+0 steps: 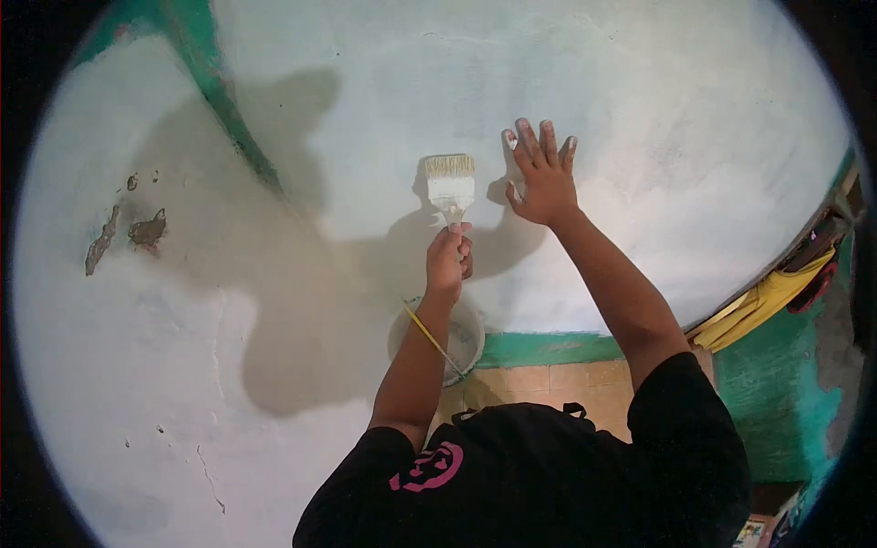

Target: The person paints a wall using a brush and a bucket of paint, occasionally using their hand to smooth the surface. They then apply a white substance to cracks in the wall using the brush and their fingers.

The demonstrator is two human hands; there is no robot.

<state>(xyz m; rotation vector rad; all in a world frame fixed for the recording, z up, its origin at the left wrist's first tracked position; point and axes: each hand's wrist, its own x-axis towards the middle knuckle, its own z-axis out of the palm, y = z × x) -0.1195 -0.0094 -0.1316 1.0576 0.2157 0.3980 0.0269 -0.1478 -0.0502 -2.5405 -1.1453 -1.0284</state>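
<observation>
A wide flat paintbrush (451, 187) with pale bristles points up in front of the white wall (639, 82). My left hand (448, 260) is closed round its handle. To the right of the brush, my right hand (545, 183) is spread with its fingers apart, palm toward the wall, with white marks on the fingertips. Whether the bristles touch the wall, I cannot tell. Below my left hand is a round pale bucket (468, 338), partly hidden by my left forearm. A yellow stick (422, 327) lies across the bucket.
Green paint (219, 100) runs along an edge at the upper left. Chipped patches (148, 229) mark the left wall. Below are a green wall base (548, 348) and a tan tiled floor (523, 379). Yellow cloth (763, 306) hangs at the right.
</observation>
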